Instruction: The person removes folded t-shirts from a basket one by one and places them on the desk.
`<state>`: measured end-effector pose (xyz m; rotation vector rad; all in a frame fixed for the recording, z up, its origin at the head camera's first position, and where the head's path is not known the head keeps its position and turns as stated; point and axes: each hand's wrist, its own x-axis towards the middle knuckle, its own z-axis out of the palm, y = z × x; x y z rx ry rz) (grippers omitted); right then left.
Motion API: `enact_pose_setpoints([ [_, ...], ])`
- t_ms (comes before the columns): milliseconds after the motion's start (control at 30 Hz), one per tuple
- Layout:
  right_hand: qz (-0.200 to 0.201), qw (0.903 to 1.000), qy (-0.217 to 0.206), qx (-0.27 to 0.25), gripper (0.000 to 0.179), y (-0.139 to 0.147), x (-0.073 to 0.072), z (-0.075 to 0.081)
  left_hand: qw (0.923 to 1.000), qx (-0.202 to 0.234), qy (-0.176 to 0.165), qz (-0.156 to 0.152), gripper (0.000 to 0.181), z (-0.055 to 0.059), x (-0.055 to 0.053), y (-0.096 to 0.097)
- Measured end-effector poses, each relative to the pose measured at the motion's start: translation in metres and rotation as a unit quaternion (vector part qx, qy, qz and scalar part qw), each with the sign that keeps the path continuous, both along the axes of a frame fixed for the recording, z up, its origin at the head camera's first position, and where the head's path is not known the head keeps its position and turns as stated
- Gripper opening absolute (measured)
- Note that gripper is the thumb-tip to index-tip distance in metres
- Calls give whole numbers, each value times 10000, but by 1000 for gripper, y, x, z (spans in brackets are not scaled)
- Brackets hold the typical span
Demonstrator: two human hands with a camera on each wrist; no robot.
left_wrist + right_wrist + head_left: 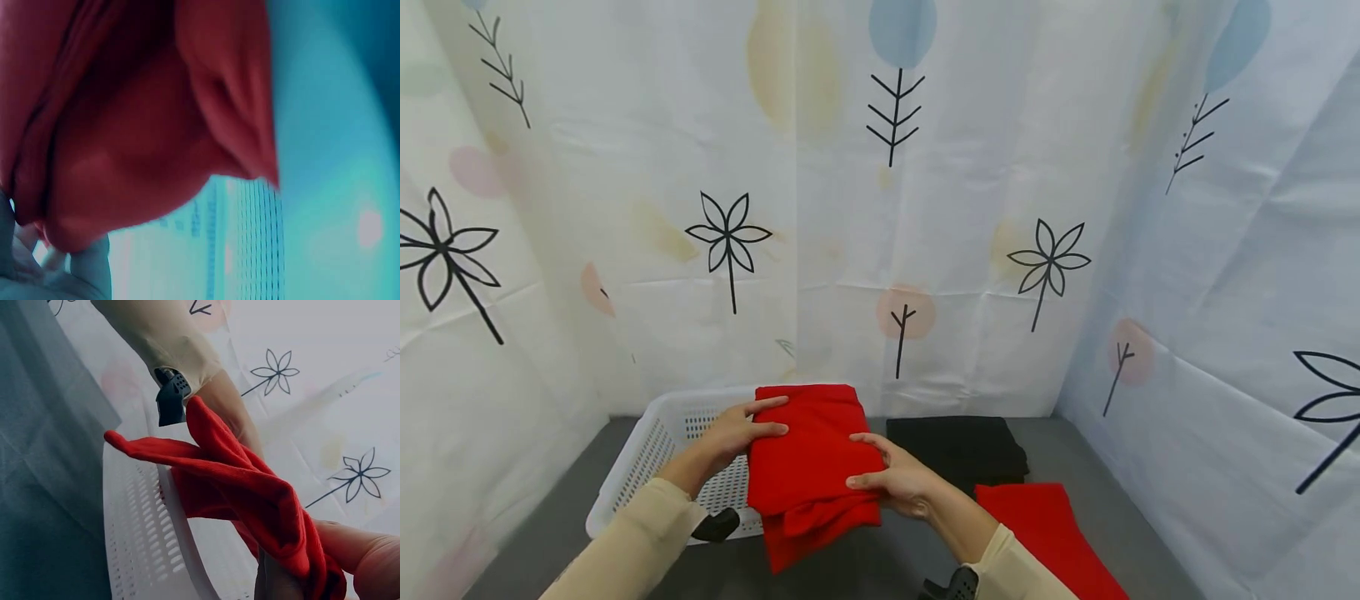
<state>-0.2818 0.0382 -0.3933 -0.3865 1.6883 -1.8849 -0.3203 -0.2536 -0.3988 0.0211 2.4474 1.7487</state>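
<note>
A folded red cloth [816,450] hangs between both hands, its lower layers drooping loose. My left hand [730,435] grips its left edge, thumb and fingers on the near face. On the right edge, my right hand [898,477] pinches the cloth with thumb and fingers. Behind and left of it stands a white perforated basket [647,454], which the cloth partly overlaps in the head view. The right wrist view shows the red cloth [250,494] folded in layers over the basket's rim [187,550]. In the left wrist view, the cloth [131,144] covers much of the picture.
A folded black cloth [958,446] lies at the back right of the grey table [880,575]. Another red cloth [1037,529] lies in front of it, partly behind the right forearm. A patterned white curtain [955,208] encloses the back and sides.
</note>
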Motion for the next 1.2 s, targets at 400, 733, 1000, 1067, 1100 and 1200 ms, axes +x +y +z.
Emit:
enact_pose_setpoints([
  [400,-139,9997,132,-153,70,23,23,-3,9997,253,-44,-21,67,2,10,26],
  [733,-189,9996,-29,-217,69,46,38,-4,9995,299,122,-55,65,0,25,50],
  [1000,-202,9995,-45,-229,71,73,54,-4,9993,209,295,-64,63,-2,33,74],
  [1067,-202,9996,-50,-212,71,79,57,-5,9989,166,421,-142,62,-4,35,80],
  [1100,-197,9996,-65,-211,71,82,59,-6,9986,135,482,-159,61,-5,37,83],
  [1200,-222,9996,-77,-178,70,92,64,-9,9979,157,574,-273,60,-9,40,91],
])
